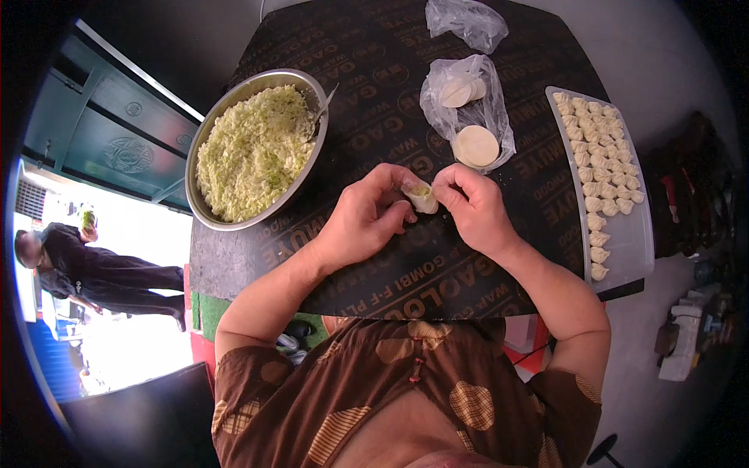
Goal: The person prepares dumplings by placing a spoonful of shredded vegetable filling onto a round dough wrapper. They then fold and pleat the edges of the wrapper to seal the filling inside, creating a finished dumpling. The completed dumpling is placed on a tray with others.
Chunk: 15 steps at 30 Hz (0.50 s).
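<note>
Between my two hands is a dough wrapper [426,203] folded around some pale green filling, its top still showing an opening. My left hand [374,210] holds its left side with thumb and forefinger curled. At the right edge, my right hand [473,205] pinches the dough between thumb and fingertips. A steel bowl [193,193] of finely chopped cabbage filling [254,155] stands to the left, with a metal spoon [325,108] leaning at its rim. Beyond my right hand, round dough wrappers [477,146] lie in stacks on a clear plastic bag [436,117].
A pale plastic tray [629,245] at the table's right edge carries rows of pleated dumplings [603,158]. Another crumpled plastic bag [468,26] lies at the far edge of the dark printed table [363,117]. Through a doorway on the left, a person [111,275] stands outside, beside a green door [129,128].
</note>
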Each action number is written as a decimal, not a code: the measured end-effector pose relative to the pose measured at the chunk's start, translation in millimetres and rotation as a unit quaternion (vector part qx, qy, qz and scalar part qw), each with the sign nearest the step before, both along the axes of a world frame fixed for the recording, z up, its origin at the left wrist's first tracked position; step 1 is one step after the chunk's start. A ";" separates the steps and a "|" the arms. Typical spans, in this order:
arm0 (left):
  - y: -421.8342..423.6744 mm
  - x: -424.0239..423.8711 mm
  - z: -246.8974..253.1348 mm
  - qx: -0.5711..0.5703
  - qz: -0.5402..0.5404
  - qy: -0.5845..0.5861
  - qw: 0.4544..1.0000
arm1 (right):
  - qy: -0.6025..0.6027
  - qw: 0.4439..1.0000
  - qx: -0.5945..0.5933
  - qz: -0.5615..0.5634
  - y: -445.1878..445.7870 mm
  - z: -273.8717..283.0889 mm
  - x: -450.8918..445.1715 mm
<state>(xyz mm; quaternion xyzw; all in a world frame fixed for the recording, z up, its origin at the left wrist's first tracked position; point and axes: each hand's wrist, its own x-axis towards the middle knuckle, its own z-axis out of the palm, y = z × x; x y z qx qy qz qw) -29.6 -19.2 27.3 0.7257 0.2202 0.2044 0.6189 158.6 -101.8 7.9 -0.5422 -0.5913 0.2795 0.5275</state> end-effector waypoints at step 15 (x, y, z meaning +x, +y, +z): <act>-0.9 3.2 6.6 -0.043 0.000 -0.005 0.999 | 0.076 0.995 -0.054 0.041 -2.5 7.6 3.1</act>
